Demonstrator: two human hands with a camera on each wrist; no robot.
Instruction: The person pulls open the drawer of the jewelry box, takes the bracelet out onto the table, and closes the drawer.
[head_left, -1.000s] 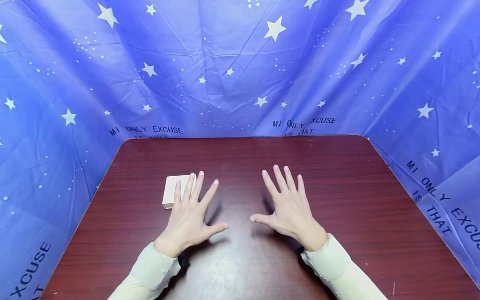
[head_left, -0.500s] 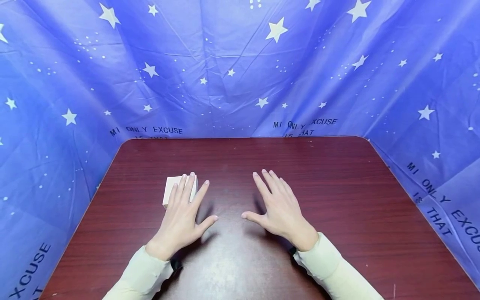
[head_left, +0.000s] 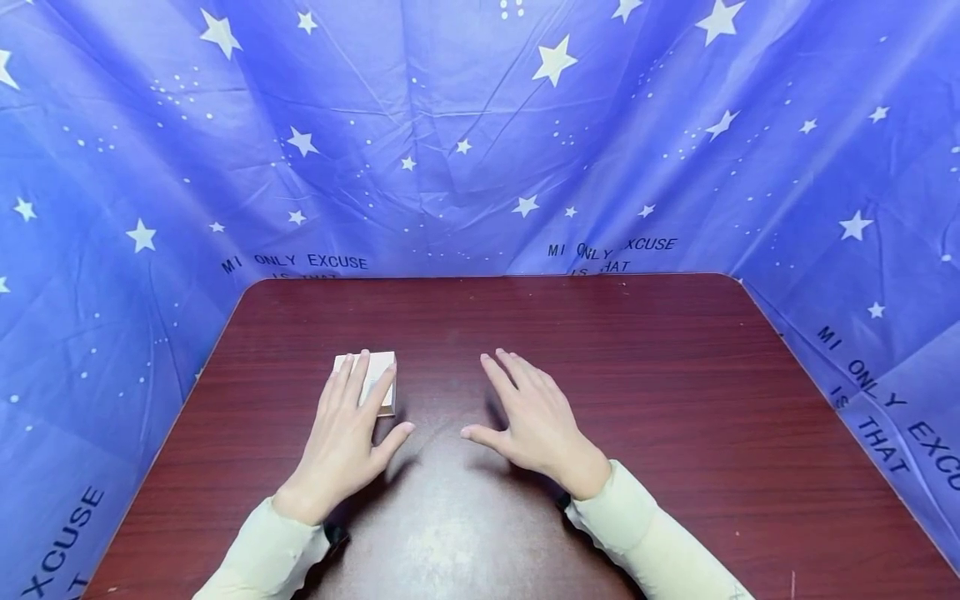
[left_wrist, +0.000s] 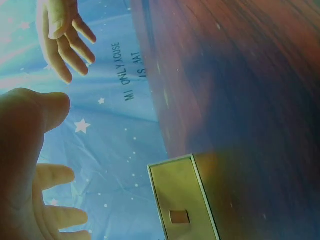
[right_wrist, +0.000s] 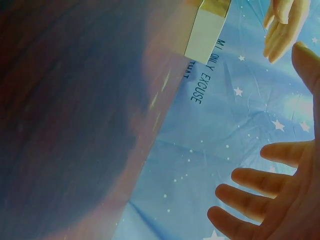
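Note:
A small white box lies on the table toward the left, partly covered by my left hand in the head view. That hand hovers with straight, slightly spread fingers, apart from the box in the left wrist view. There the box front looks like a drawer face with a thin raised frame and a small pull tab. My right hand hovers over the table to the right of the box, fingers extended, thumb pointing left, holding nothing. The white side of the box shows in the right wrist view.
The dark red wooden table has rounded far corners. A blue curtain with white stars and printed words hangs around its back and sides. Black bands show at the sleeve cuffs.
Both hands have drifted left, and the left hand now covers more of the box's left part, baring its right side. The fingers have drawn closer together. The box has stayed in place.

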